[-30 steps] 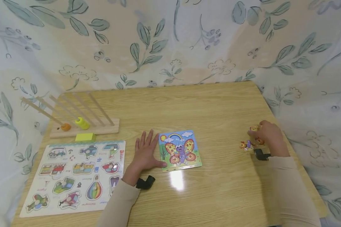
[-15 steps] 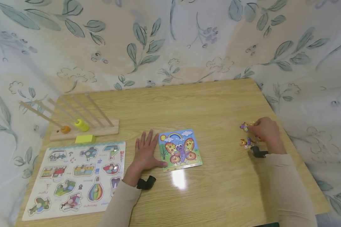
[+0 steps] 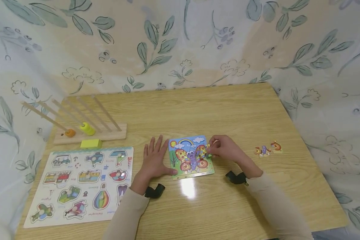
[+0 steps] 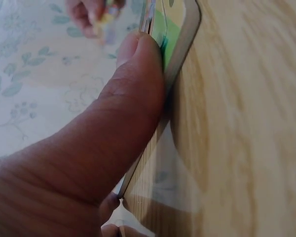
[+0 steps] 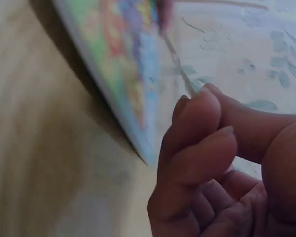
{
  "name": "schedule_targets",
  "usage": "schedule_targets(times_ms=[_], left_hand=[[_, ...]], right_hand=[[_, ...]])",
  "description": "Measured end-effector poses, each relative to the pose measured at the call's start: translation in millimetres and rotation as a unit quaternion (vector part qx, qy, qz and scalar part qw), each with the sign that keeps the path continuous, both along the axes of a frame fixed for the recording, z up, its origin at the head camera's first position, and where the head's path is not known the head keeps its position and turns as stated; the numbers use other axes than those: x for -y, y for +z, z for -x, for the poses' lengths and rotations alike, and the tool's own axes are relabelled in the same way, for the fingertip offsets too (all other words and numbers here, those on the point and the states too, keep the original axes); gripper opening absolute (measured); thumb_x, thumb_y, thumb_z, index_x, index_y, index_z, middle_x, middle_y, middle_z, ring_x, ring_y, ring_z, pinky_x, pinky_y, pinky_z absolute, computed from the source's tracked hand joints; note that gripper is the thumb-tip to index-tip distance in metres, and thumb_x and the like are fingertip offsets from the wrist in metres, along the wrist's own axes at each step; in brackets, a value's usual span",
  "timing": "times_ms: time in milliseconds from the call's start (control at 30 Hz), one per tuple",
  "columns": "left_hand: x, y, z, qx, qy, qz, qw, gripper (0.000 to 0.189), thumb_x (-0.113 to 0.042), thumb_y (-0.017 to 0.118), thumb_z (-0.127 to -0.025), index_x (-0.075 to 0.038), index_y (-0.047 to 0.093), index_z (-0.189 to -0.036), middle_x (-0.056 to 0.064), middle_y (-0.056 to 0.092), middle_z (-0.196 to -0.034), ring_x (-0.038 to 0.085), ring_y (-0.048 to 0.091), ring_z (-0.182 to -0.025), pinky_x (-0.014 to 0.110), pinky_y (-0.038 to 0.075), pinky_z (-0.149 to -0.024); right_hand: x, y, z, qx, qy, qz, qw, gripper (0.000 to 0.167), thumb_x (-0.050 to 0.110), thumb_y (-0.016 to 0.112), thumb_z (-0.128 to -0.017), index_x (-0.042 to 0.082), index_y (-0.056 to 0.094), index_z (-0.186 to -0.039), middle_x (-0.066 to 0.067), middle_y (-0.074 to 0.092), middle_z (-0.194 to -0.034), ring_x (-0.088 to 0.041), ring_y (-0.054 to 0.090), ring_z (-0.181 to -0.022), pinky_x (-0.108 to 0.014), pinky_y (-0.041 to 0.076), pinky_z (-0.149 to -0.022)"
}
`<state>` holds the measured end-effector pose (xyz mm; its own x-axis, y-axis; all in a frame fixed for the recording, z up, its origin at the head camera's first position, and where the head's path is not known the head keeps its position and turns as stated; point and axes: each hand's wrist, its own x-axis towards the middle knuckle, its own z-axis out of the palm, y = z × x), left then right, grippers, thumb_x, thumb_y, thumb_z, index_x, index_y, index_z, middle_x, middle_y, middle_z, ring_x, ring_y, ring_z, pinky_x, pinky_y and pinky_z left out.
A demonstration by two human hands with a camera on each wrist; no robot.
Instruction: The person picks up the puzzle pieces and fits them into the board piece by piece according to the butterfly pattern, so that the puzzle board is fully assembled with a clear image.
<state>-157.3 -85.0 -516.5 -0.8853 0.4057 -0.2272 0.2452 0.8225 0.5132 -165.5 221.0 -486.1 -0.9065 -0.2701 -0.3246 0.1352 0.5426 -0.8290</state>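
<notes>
A square butterfly puzzle board (image 3: 195, 174) lies on the table. My left hand (image 3: 153, 161) rests beside it with the fingers spread, its thumb on the board's lower left corner; the left wrist view shows the thumb (image 4: 135, 84) against the edge. With thumb and fingers my right hand (image 3: 226, 149) pinches a thin puzzle piece (image 3: 209, 150) above the board's right side. From the right wrist camera that piece (image 5: 177, 64) appears edge-on, so its printed face is hidden. Several loose puzzle pieces (image 3: 264, 151) lie farther right.
At the left lies a white vehicle peg puzzle (image 3: 91, 160). Behind it are a yellow block (image 3: 91, 144) and a wooden rack (image 3: 117, 132) with upright rods, carrying orange (image 3: 70, 133) and yellow beads (image 3: 87, 129). A patterned cloth (image 3: 198, 50) hangs behind the wooden table (image 3: 228, 106).
My right hand has picked up a puzzle piece from the loose group at the right and carried it left to the board. The left hand has stayed in place.
</notes>
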Motion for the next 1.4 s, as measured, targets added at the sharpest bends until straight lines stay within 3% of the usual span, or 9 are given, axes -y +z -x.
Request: schedule_targets(times_ms=[200, 500, 767, 933, 1067, 1233, 1300, 1400], left_hand=[[-2.9, 0.5, 0.1, -0.002, -0.003, 0.001, 1.0000, 0.126, -0.059, 0.084, -0.057, -0.017, 0.016, -0.155, 0.009, -0.001, -0.163, 0.035, -0.011, -0.149, 0.059, -0.006, -0.117], [-5.6, 1.9, 2.1, -0.006, -0.009, 0.000, 0.9999, 0.125, -0.059, 0.084, -0.058, -0.017, 0.016, -0.155, 0.009, -0.001, -0.163, 0.035, -0.011, -0.149, 0.060, -0.006, -0.117], [-8.0, 1.2, 0.7, -0.001, -0.010, 0.002, 1.0000, 0.126, -0.059, 0.084, -0.058, -0.017, 0.016, -0.155, 0.009, -0.002, -0.163, 0.035, -0.011, -0.149, 0.059, -0.006, -0.117], [-6.9, 0.2, -0.1, -0.003, -0.002, 0.004, 1.0000, 0.126, -0.058, 0.084, -0.058, -0.017, 0.016, -0.155, 0.009, -0.002, -0.163, 0.036, -0.012, -0.148, 0.060, -0.007, -0.117], [-5.8, 0.3, 0.2, -0.009, 0.001, -0.003, 1.0000, 0.126, -0.057, 0.085, -0.057, -0.016, 0.017, -0.155, 0.010, -0.001, -0.163, 0.036, -0.011, -0.148, 0.060, -0.006, -0.116], [-3.7, 0.1, -0.5, -0.003, 0.000, 0.000, 1.0000, 0.127, -0.058, 0.085, -0.057, -0.017, 0.016, -0.155, 0.010, -0.002, -0.163, 0.036, -0.012, -0.148, 0.060, -0.007, -0.116], [-3.0, -0.3, -0.8, -0.003, 0.000, 0.000, 1.0000, 0.127, -0.058, 0.084, -0.058, -0.017, 0.016, -0.155, 0.010, -0.002, -0.163, 0.037, -0.012, -0.148, 0.060, -0.007, -0.116], [-3.0, -1.3, -1.1, -0.005, -0.001, 0.000, 1.0000, 0.126, -0.058, 0.084, -0.058, -0.017, 0.016, -0.155, 0.010, -0.002, -0.163, 0.037, -0.012, -0.148, 0.060, -0.006, -0.116]], right_hand=[[19.5, -7.4, -5.1, -0.004, -0.022, -0.055, 0.9982, 0.026, 0.016, 0.075, -0.082, 0.003, 0.057, -0.095, -0.005, 0.064, -0.061, -0.014, 0.058, -0.050, -0.027, 0.045, -0.050], [22.7, -13.7, -2.2, -0.080, -0.016, -0.166, 0.9827, 0.026, 0.026, 0.076, -0.080, 0.009, 0.058, -0.089, 0.001, 0.054, -0.061, -0.013, 0.046, -0.052, -0.027, 0.037, -0.050], [17.1, -16.5, -7.3, -0.115, -0.012, -0.177, 0.9774, 0.018, 0.023, 0.072, -0.085, 0.011, 0.058, -0.088, 0.001, 0.058, -0.064, -0.011, 0.048, -0.053, -0.025, 0.038, -0.051], [-15.8, -8.5, -15.7, -0.156, -0.055, -0.190, 0.9678, 0.012, 0.017, 0.067, -0.087, 0.007, 0.062, -0.091, -0.004, 0.062, -0.070, -0.015, 0.053, -0.059, -0.027, 0.042, -0.055], [-66.2, -1.1, -29.1, -0.166, -0.107, -0.252, 0.9475, 0.025, 0.020, 0.066, -0.089, 0.000, 0.063, -0.102, -0.015, 0.067, -0.082, -0.025, 0.061, -0.069, -0.036, 0.047, -0.061], [-114.2, -0.3, -51.3, -0.118, -0.149, -0.351, 0.9169, 0.052, 0.032, 0.066, -0.088, -0.007, 0.056, -0.121, -0.030, 0.062, -0.105, -0.043, 0.061, -0.089, -0.052, 0.049, -0.067], [-123.2, -2.3, -57.2, -0.091, -0.152, -0.368, 0.9130, 0.057, 0.037, 0.067, -0.086, -0.007, 0.057, -0.120, -0.031, 0.061, -0.107, -0.043, 0.061, -0.089, -0.050, 0.050, -0.063], [-130.5, -4.3, -61.0, -0.062, -0.155, -0.369, 0.9141, 0.054, 0.040, 0.069, -0.084, -0.008, 0.062, -0.106, -0.024, 0.064, -0.092, -0.034, 0.060, -0.073, -0.040, 0.047, -0.052]])
